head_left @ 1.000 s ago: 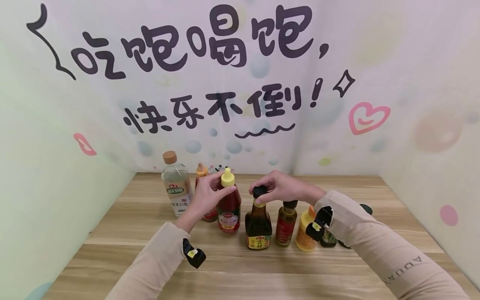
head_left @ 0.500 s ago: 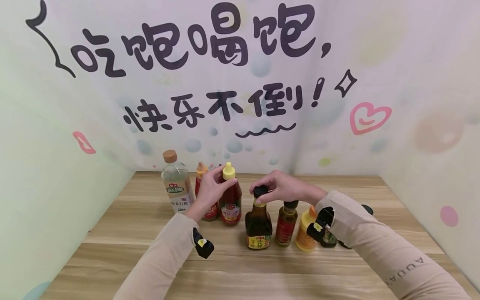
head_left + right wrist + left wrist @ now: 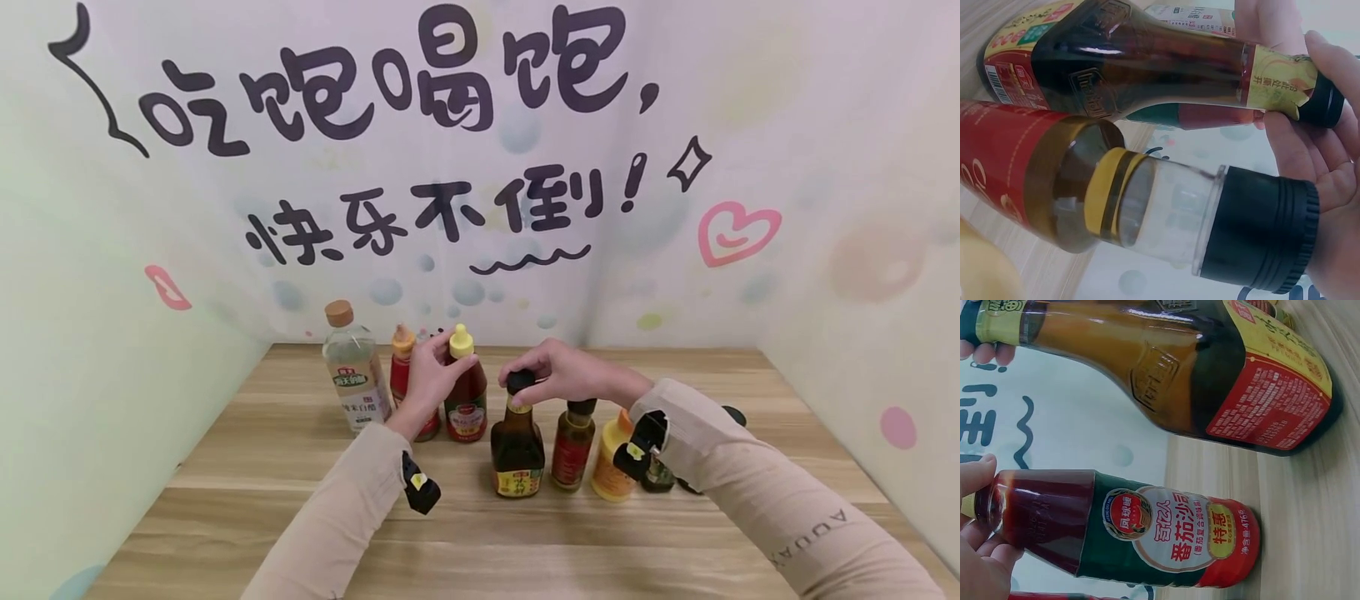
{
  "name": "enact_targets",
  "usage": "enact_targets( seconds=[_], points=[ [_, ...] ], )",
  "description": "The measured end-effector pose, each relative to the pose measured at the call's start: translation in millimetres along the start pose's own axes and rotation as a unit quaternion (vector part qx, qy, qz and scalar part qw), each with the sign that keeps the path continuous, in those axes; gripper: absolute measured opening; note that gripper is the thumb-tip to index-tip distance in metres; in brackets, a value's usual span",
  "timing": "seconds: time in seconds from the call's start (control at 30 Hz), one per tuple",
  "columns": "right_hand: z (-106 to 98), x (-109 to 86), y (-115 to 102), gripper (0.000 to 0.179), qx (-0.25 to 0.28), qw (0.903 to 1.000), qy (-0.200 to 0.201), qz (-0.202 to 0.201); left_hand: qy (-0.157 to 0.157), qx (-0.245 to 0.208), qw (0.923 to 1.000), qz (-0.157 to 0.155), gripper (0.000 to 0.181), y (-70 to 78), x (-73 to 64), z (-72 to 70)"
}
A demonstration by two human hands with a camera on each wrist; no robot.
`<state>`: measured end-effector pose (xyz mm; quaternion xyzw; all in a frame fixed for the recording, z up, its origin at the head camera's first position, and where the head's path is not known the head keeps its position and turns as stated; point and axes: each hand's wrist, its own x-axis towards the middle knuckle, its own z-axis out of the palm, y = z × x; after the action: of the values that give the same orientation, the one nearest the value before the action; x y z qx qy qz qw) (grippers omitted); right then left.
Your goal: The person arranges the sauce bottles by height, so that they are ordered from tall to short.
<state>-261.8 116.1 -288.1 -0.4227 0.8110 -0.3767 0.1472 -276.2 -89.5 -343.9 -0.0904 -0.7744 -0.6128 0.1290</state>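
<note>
In the head view my left hand point(image 3: 431, 383) holds a ketchup bottle point(image 3: 467, 412) by its neck, just below the yellow nozzle cap. The left wrist view shows fingers and thumb round that neck and the bottle's red and green label point(image 3: 1166, 531). My right hand point(image 3: 570, 375) grips the black cap and neck of a dark soy sauce bottle point(image 3: 517, 454), which stands upright on the table to the right of the ketchup. In the right wrist view the thumb and fingers wrap the soy sauce bottle's yellow-banded neck point(image 3: 1279, 81).
Left of the ketchup stand a red sauce bottle point(image 3: 401, 375) with an orange cap and a clear white vinegar bottle point(image 3: 352, 367). On the right are an oil bottle point(image 3: 572, 450) with a red label, a yellow bottle point(image 3: 612, 467), and dark-lidded containers partly behind my sleeve.
My left hand has moved the ketchup bottle slightly back and to the right, beside the red sauce bottle. The right hand and the soy sauce bottle have stayed in place.
</note>
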Motion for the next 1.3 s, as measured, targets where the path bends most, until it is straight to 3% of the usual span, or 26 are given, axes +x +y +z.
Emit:
enact_targets(
  seconds=[0.17, 0.47, 0.67, 0.93, 1.3],
  points=[
    [0, 0.1, -1, 0.027, 0.001, 1.0, 0.001, 0.0, 0.007, 0.005, 0.9999, -0.007, 0.048, -0.3, 2.0, 3.9],
    [0, 1.3, -5, 0.027, -0.003, 0.9998, 0.001, 0.02, -0.016, 0.032, 0.9994, 0.002, 0.045, -0.8, 5.0, 6.1],
    [1, 1.3, -4, 0.028, -0.008, 0.9997, -0.001, 0.022, -0.023, 0.032, 0.9991, -0.014, 0.048, -4.2, 7.7, 4.5],
    [0, 0.0, -4, 0.028, -0.001, 0.9997, -0.001, 0.022, -0.053, 0.032, 0.9977, -0.028, 0.048, -5.5, 11.4, 3.0],
    [-1, -1.2, -7, 0.03, -0.022, 0.9996, 0.0, 0.017, -0.103, 0.087, 0.9908, -0.012, 0.046, 1.0, 15.8, -4.4]
  ],
)
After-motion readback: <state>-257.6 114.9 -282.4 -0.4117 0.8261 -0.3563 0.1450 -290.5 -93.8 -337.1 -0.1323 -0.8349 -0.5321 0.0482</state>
